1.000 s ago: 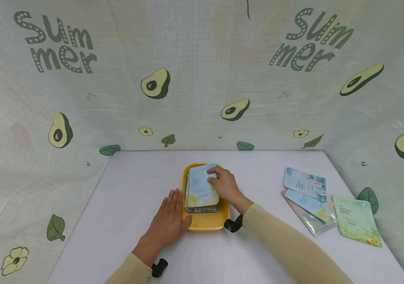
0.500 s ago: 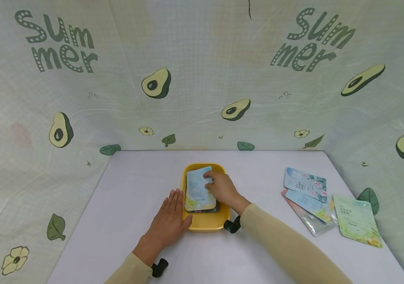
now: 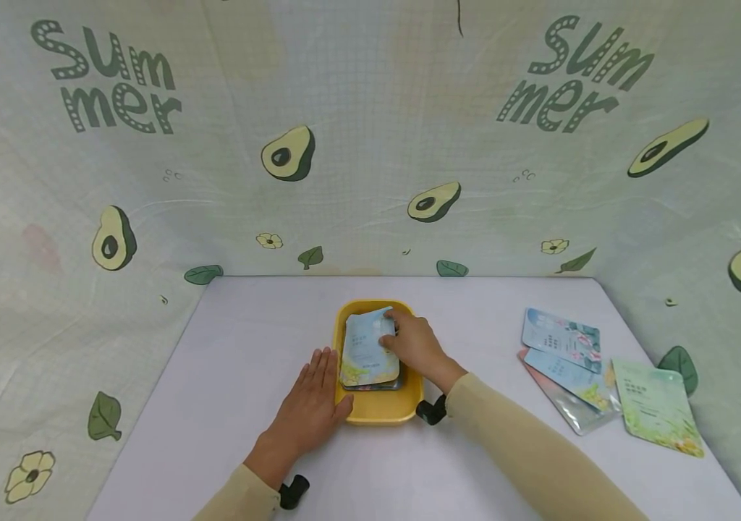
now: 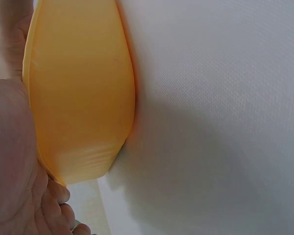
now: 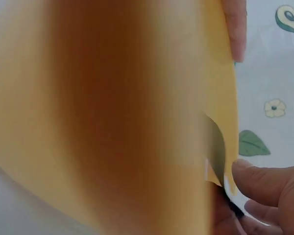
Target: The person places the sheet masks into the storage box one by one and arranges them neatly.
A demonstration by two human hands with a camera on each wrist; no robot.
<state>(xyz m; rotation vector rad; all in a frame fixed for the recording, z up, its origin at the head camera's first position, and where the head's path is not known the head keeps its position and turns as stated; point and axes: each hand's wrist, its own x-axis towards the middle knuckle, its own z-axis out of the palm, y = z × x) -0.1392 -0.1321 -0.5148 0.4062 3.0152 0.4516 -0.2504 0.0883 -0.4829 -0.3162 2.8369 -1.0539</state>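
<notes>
A yellow tray (image 3: 380, 414) stands in the middle of the table in the head view. In it lies a small pile of flat printed packets, like face mask sachets; edges of lower ones show under a light-blue packet (image 3: 364, 351). My right hand (image 3: 417, 346) pinches that packet at its upper right edge, thumb on top, and its top corner bends up. My left hand (image 3: 308, 398) lies with straight fingers along the tray's left side. In the left wrist view its palm and fingers touch the tray's rim (image 4: 32, 54). The tray's wall (image 5: 19, 107) blocks much of the right wrist view.
To the right on the white table (image 3: 475, 449) lie more packets: a blue one (image 3: 559, 336) overlapping another blue one (image 3: 566, 373), a pink-and-silver one (image 3: 575, 416) beneath, and a green one (image 3: 657, 405) alongside. A printed cloth (image 3: 357, 94) hangs behind.
The light-blue packet has come down toward me and settled lower in the tray, still in my right hand, then shifted slightly right. Its top edge now bends. My left hand has stayed put.
</notes>
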